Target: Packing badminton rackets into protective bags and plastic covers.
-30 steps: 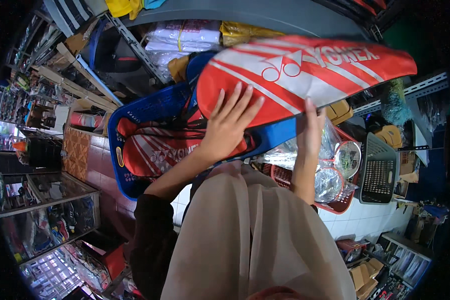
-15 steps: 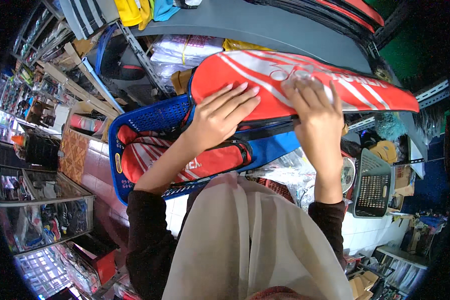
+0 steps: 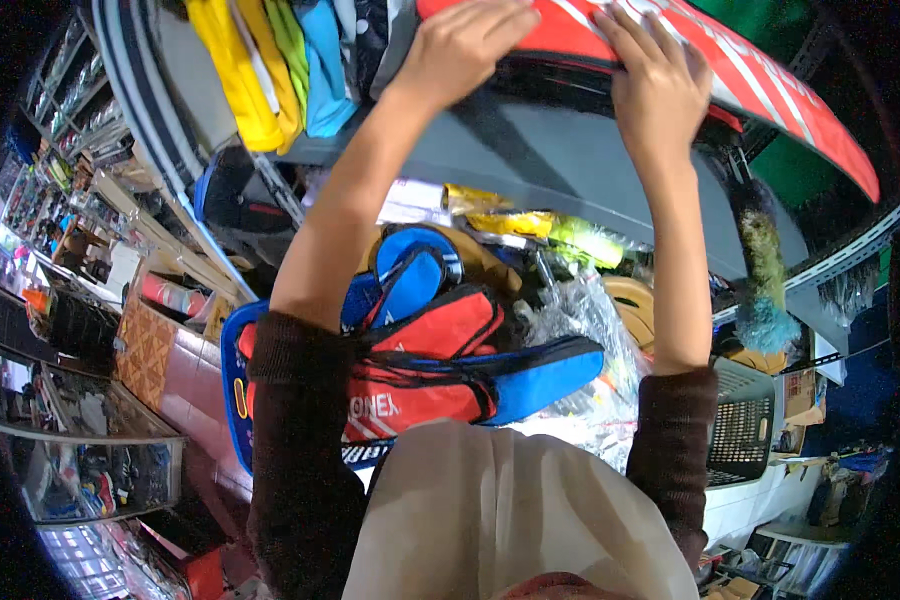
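Note:
A long red racket bag (image 3: 745, 75) with white stripes is held up at the grey shelf (image 3: 570, 165), at the far side. My left hand (image 3: 465, 45) grips its near edge toward the left end, fingertips on the top. Farther right, my right hand (image 3: 665, 85) grips the same bag, fingers spread over its face; the thumbs are mostly hidden. Below my forearms, a blue plastic basket (image 3: 235, 430) holds more red racket bags (image 3: 425, 405) and blue ones (image 3: 550, 378), lying across each other. My left sleeve hides part of them.
Folded yellow clothing (image 3: 235, 70) and a light-blue garment (image 3: 325, 70) hang over the shelf's left part. Clear plastic wrapping (image 3: 595, 325) lies right of the bags. A grey crate (image 3: 740, 420) stands at the right, below a fuzzy teal duster (image 3: 768, 325).
Both hands have carried the red racket bag up and away from the basket to the shelf. The blue and red bags beneath it now show.

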Motion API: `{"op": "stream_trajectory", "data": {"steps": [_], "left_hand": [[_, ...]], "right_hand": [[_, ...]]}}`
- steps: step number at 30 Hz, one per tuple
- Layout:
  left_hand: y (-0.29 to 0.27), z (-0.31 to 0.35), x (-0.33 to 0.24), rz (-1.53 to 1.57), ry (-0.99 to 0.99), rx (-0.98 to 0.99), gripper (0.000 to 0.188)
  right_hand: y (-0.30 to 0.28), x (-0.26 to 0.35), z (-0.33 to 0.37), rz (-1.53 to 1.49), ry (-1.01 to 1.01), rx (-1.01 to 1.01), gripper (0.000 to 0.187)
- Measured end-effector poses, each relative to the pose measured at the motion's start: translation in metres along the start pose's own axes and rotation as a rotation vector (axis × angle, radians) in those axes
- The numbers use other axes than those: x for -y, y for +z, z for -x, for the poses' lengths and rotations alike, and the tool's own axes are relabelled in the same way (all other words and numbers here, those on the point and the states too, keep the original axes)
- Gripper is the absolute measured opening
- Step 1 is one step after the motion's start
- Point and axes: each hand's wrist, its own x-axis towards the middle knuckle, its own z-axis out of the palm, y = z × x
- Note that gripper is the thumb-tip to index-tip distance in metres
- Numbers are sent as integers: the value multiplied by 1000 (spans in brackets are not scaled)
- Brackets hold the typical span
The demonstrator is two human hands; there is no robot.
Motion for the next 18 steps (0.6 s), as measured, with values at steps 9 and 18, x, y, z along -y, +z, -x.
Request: {"op": "stream_trajectory", "data": {"steps": [9,18], "left_hand": [[137,69,89,-45,-336,338,36],[157,107,76,171,-533,248,47]], "right_hand": [[230,-19,-52,-47,67,8,36],[272,-4,-31,-137,74,193,63]]}}
